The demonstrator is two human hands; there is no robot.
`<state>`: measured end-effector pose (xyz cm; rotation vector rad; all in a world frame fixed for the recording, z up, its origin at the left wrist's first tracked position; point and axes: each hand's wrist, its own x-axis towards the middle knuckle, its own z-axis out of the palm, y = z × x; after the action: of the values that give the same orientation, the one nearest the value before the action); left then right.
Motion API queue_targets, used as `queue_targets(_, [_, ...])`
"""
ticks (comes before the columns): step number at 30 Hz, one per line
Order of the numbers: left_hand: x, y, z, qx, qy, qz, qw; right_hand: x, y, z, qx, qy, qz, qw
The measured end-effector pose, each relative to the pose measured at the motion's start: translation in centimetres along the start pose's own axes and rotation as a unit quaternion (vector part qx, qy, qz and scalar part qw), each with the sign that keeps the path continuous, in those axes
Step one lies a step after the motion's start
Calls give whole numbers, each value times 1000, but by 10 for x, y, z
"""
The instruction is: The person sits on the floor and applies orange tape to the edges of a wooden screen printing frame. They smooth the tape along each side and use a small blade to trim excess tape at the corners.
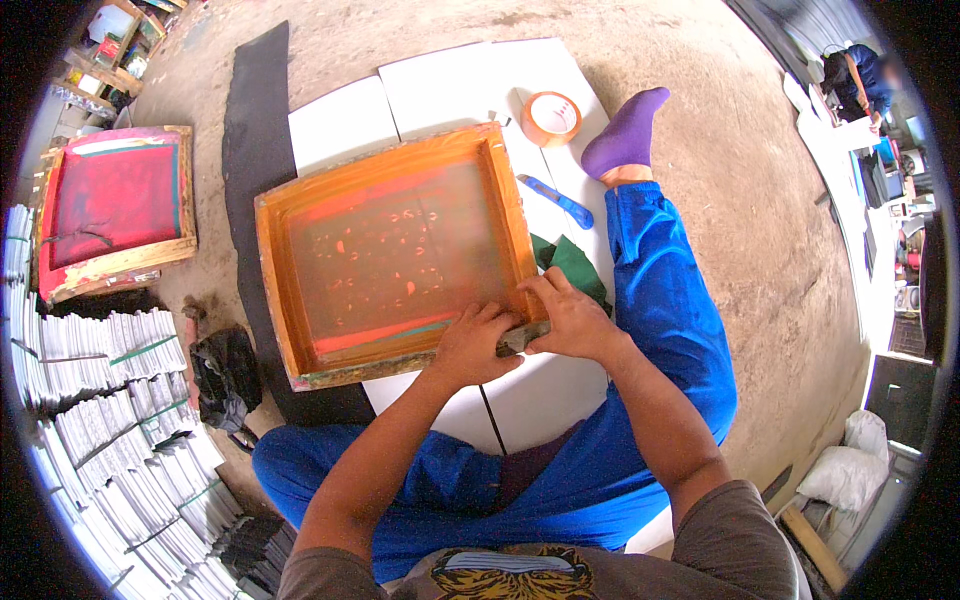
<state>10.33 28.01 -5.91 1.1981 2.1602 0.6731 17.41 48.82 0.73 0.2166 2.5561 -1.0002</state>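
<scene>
A wooden screen-printing frame (268, 270) with an orange-brown rim lies tilted across white boards in front of me. Its mesh (390, 250) is brownish, with small light marks and reddish streaks. My left hand (478, 345) curls its fingers over the near rim, close to the right corner. My right hand (575, 318) grips that same corner, index finger on the inside of the rim and thumb below. Between the two hands the corner looks greyish and worn; the fingers partly hide it. Dark green cloth (572, 262) lies just beyond my right hand.
Right of the frame lie a blue utility knife (557, 200) and an orange tape roll (550, 118) on the white boards (440, 85). A black strip (258, 130) runs along the left. Another frame, red (120, 200), and bundled paper stacks (120, 400) stand farther left. Someone (855, 85) works far right.
</scene>
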Motion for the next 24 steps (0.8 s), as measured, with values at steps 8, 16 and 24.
queue_targets(8, [8,14,9,-15,16,-3,1000,2,10,7,1,17,-42,999])
queue_targets(16, [13,18,11,21,11,5,1000,6,6,7,10,5,-31,999])
queue_targets(24, [8,25,3,1,13,-17,1000,2,2,7,-30,3,-20,999])
